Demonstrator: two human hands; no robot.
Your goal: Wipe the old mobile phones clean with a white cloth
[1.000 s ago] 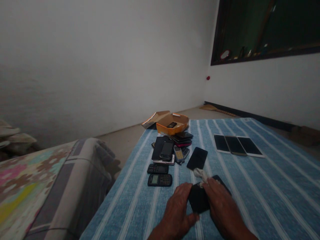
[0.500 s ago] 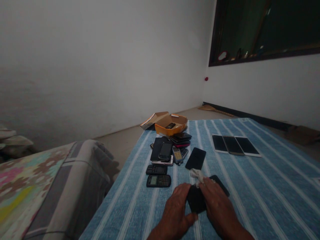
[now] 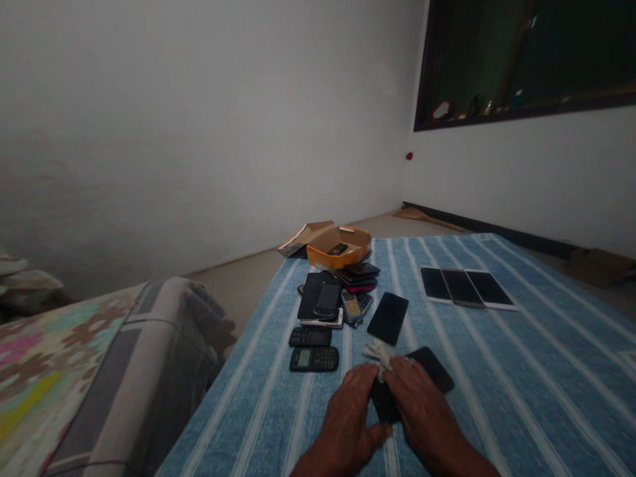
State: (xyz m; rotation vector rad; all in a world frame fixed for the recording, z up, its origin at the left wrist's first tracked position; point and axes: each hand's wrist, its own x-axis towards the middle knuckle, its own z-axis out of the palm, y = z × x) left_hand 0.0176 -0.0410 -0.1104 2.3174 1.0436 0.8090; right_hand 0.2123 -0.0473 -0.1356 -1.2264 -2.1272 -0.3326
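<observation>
My left hand [image 3: 352, 414] grips the left edge of a black phone [image 3: 384, 401] lying on the striped cloth, its thumb along the near edge. Pressed on that phone's top, my right hand [image 3: 422, 404] is closed on a crumpled white cloth [image 3: 380, 354] that sticks out past the fingertips. Another black phone [image 3: 431, 368] lies just right of my right hand, partly hidden by it. Beyond the white cloth rests a dark phone [image 3: 388, 318]. Two keypad phones, a lower one [image 3: 314, 359] and an upper one [image 3: 310, 336], are left of my hands.
A pile of phones [image 3: 328, 299] sits before an open orange box [image 3: 325, 257] holding a small phone. Three white-and-gold-edged phones [image 3: 462, 289] lie side by side at right on the blue striped cloth [image 3: 527, 371]. A covered bed [image 3: 149, 371] stands at left.
My right hand has slid left across the phone with the white cloth, showing more of the black phone on the right. My left hand holds about the same place.
</observation>
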